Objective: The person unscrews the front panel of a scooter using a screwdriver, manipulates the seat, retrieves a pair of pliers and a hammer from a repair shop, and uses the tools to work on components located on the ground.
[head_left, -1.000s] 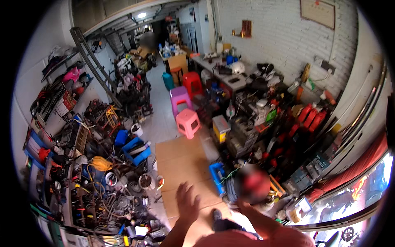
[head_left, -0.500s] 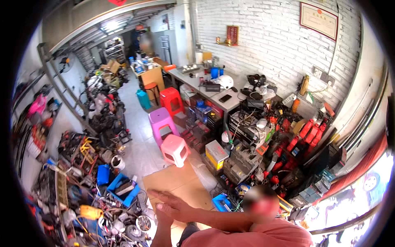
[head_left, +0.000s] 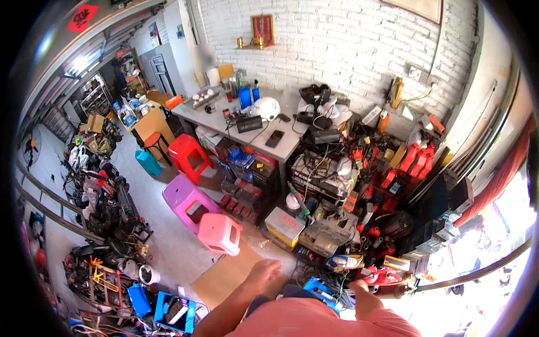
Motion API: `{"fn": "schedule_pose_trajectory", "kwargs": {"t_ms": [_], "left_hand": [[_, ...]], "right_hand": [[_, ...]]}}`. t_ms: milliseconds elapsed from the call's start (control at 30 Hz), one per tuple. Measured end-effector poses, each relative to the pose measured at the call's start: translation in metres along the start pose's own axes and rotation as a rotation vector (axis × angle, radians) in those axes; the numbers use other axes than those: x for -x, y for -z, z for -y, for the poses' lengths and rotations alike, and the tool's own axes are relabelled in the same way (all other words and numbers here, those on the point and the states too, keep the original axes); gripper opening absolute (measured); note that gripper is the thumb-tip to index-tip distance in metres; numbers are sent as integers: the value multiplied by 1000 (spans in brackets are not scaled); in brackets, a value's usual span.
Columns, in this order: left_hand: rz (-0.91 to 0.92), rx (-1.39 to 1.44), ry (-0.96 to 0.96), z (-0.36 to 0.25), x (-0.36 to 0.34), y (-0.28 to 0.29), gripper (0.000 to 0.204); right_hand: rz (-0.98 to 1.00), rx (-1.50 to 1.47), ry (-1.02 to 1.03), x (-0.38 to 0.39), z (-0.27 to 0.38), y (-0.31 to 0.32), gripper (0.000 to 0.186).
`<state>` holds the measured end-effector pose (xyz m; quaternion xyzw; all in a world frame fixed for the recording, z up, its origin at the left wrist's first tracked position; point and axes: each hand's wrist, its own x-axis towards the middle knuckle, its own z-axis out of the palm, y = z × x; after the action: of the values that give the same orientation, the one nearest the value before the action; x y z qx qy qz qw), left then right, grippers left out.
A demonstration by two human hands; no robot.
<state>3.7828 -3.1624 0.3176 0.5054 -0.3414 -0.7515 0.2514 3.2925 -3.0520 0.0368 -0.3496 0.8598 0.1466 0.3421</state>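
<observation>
My left hand point(head_left: 265, 272) hovers over the sheet of brown cardboard point(head_left: 220, 279) on the floor, its fingers loosely bent and nothing visible in it. To the right, my right hand point(head_left: 357, 285) reaches out beside a red object point(head_left: 383, 274) on the low clutter. Its fingers are too small and hidden to make out, so whether it touches or holds anything cannot be told. Between the hands lies a blue plastic crate point(head_left: 323, 290), with dark and green cords point(head_left: 343, 281) heaped alongside.
Pink point(head_left: 219, 233), purple point(head_left: 188, 197) and red point(head_left: 188, 157) plastic stools stand ahead. A grey workbench point(head_left: 285, 147) carries a phone point(head_left: 274, 139) and a white helmet point(head_left: 266, 109). A grey-yellow box point(head_left: 284, 227) sits by stacked tools. Another blue crate point(head_left: 173, 310) and parts crowd the left.
My hands were together over the cardboard and are now apart. My right hand has swung right, toward the red object. The view has turned right.
</observation>
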Motion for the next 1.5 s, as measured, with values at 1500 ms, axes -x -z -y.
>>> {"fn": "schedule_pose_trajectory", "kwargs": {"t_ms": [1500], "left_hand": [[813, -122, 894, -75, -235, -46, 39]], "right_hand": [[-569, -2250, -539, 425, 239, -24, 59]]}}
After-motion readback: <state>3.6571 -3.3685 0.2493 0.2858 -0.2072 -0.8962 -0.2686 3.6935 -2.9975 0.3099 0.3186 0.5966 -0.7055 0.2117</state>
